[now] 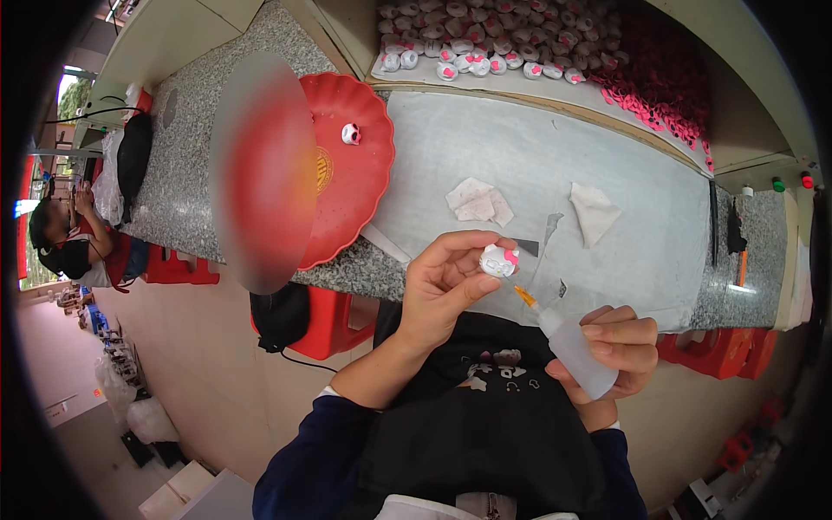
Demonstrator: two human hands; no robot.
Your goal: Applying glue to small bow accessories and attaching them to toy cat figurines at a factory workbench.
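Beyond both grips, the grey work mat (555,165) covers the granite bench. Up and left of the left grip sits the red scalloped tray (355,186), carrying one white figurine. Just beyond the left grip lie paper scraps (477,204). The right hand (620,351) is wrapped around a translucent squeeze bottle (574,351), nozzle aimed toward the left grip. The left hand (446,282) pinches a small white-and-pink figurine (499,260) between thumb and fingertips.
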